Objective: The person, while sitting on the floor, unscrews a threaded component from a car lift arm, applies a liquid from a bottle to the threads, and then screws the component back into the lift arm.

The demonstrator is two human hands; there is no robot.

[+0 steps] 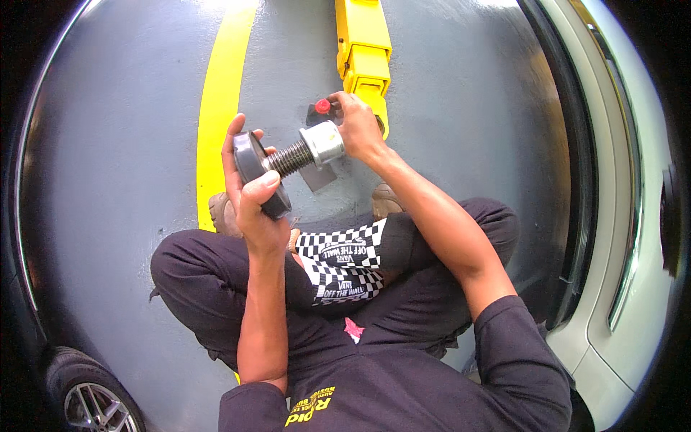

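Observation:
My left hand [252,191] is closed round a thick, round black lift pad [252,160], thumb on the near side and fingers on the far side. A coarse threaded shaft [290,158] projects rightward from the pad into a shiny metal collar [326,142]. Beside the collar's right end is my right hand [358,128], its fingers bent and its thumb hidden. Those fingertips are close to a red knob [322,106] on a small black block [314,115]; contact is unclear. A grey flat-sided piece [317,176] shows below the collar, partly covered.
A yellow lift arm [366,50] reaches in from the far side, its end close behind my right hand. A yellow stripe [216,122] crosses the grey floor. Light car bodywork [612,302] borders the right; a car wheel [97,403] is at lower left. My crossed legs lie below my hands.

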